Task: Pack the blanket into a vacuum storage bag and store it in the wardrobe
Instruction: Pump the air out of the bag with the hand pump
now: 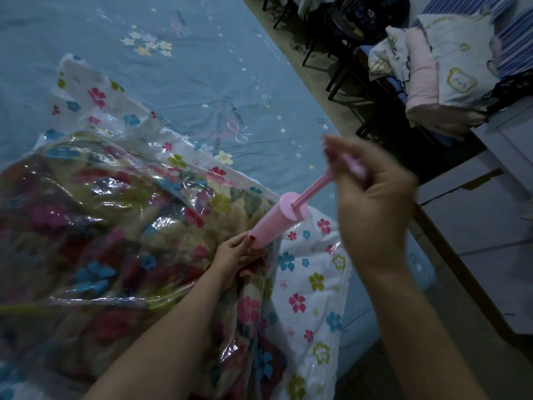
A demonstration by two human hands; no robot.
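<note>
The left hand (236, 256) grips the lower end of a pink hand pump (277, 219), fingers curled round the barrel where it meets the vacuum storage bag (305, 284). The right hand (372, 194) is closed round the pump's handle (356, 168), which is blurred, with the thin pink plunger rod (313, 189) drawn out of the barrel's top and slanting up to it. The pump tilts up and to the right. The bag is clear plastic printed with coloured flowers and lies crumpled on a bed with a blue sheet (202, 53). Inside it, showing through the plastic, is the blanket (95, 215), dark red and tan with a floral pattern. Beyond the bed edge, at upper right, folded bedding (444, 70) is piled near dark chairs (343, 53).
</note>
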